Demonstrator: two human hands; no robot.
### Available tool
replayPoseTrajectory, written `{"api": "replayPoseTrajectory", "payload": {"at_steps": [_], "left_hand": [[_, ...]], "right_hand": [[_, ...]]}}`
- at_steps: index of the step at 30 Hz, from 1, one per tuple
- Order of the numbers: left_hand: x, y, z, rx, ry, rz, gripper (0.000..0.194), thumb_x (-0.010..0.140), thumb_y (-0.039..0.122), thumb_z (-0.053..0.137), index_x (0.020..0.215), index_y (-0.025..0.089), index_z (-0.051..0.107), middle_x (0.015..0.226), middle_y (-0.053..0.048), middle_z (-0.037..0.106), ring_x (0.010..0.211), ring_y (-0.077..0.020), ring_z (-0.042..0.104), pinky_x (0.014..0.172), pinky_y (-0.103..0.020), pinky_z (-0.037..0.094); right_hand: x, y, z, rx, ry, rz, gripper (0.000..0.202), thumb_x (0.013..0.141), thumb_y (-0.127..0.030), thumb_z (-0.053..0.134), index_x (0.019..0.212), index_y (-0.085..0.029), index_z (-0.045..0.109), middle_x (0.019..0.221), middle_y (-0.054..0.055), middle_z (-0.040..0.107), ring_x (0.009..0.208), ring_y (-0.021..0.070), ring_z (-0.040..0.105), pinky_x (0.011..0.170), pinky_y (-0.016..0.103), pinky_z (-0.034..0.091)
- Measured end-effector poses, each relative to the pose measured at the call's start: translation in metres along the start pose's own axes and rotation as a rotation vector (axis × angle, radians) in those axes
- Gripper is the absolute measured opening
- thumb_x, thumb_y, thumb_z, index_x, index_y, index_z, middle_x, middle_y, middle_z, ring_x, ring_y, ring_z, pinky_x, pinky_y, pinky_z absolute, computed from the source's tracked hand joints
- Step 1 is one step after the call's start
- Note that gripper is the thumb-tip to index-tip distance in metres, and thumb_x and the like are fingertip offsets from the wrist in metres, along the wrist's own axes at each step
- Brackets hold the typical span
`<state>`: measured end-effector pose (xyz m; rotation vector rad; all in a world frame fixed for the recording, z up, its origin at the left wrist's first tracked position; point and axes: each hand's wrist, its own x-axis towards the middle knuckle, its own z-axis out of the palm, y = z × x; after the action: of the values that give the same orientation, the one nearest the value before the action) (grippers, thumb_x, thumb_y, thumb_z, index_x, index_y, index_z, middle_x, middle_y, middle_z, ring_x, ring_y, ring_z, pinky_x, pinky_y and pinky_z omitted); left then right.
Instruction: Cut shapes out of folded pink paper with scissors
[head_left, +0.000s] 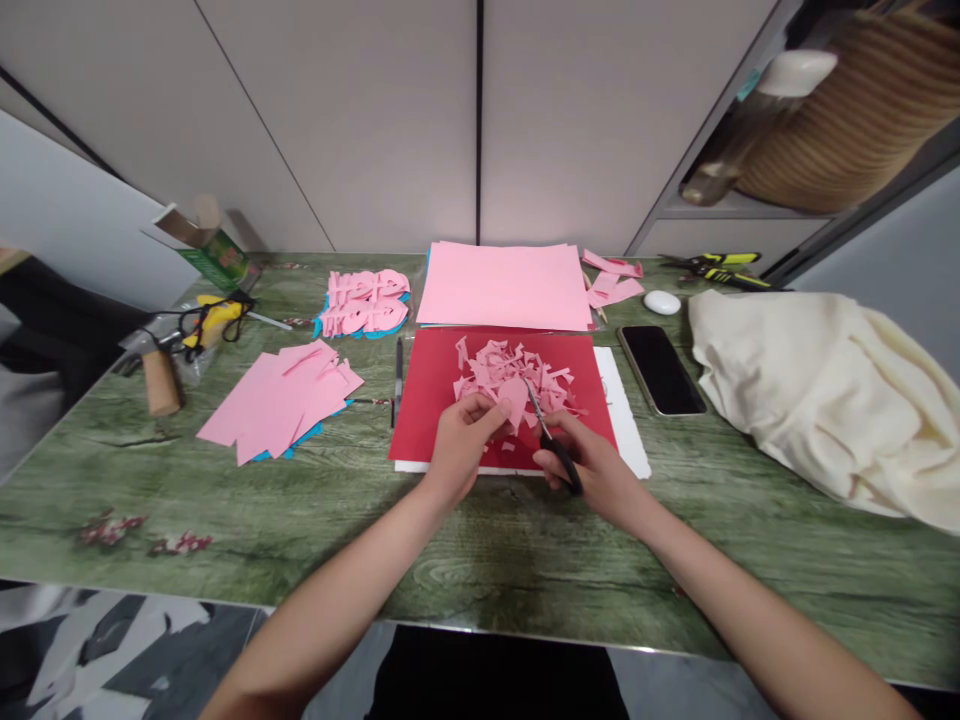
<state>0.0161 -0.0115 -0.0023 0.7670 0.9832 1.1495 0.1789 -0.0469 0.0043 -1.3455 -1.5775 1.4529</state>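
Note:
Between the thumb and fingers of my left hand [466, 440] a small piece of pink paper [514, 403] is pinched. My right hand [589, 460] grips black-handled scissors [559, 455], whose blades reach up beside the right edge of that piece. I cannot tell if the blades touch it. Under both hands lies a red sheet [427, 400] on top of white paper [628, 430]. A loose heap of pink paper scraps [491, 365] covers the middle of the red sheet, just beyond my fingers.
Pink sheets [502, 285] lie behind the red one. To the left are cut pink shapes [367, 303], a pink paper pile [281, 400] and a pen [398, 380]. On the right are a phone [660, 370], a white oval object [662, 302], pliers [720, 270] and cream cloth [817, 390].

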Motion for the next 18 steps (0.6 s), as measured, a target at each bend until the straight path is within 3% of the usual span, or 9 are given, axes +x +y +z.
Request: {"api": "replayPoseTrajectory", "payload": {"at_steps": [10,14,18], "left_hand": [[0.0032,-0.0022,-0.0029,-0.011,-0.008,-0.009,0.024,0.065,0.032,0.071,0.06,0.014,0.057,0.059,0.002,0.058,0.058,-0.0083,0.055,0.064,-0.023,0.046],[0.0051,-0.0042,-0.0036,0.069,-0.065,-0.024,0.023,0.066,0.034,0.07,0.062,0.015,0.059,0.058,0.001,0.06,0.058,-0.0096,0.056,0.063,-0.023,0.046],[0.0035,-0.0021,-0.0036,0.271,-0.194,-0.03,0.021,0.068,0.034,0.068,0.063,0.015,0.061,0.058,-0.002,0.064,0.055,-0.0112,0.058,0.059,-0.023,0.045]], "right_hand": [[0.0043,0.0047,-0.0064,0.068,0.052,0.022,0.028,0.079,-0.043,0.059,0.092,-0.023,0.045,0.057,-0.006,0.054,0.049,0.0118,0.051,0.051,0.024,0.04],[0.0077,0.0026,-0.0086,0.181,0.057,0.014,0.028,0.08,-0.045,0.057,0.091,-0.022,0.045,0.06,-0.005,0.055,0.054,0.0123,0.054,0.053,0.024,0.042],[0.0096,-0.0007,-0.0097,0.203,0.226,-0.036,0.031,0.075,-0.043,0.063,0.092,-0.023,0.046,0.07,-0.003,0.057,0.061,0.0131,0.056,0.059,0.025,0.044]]}}
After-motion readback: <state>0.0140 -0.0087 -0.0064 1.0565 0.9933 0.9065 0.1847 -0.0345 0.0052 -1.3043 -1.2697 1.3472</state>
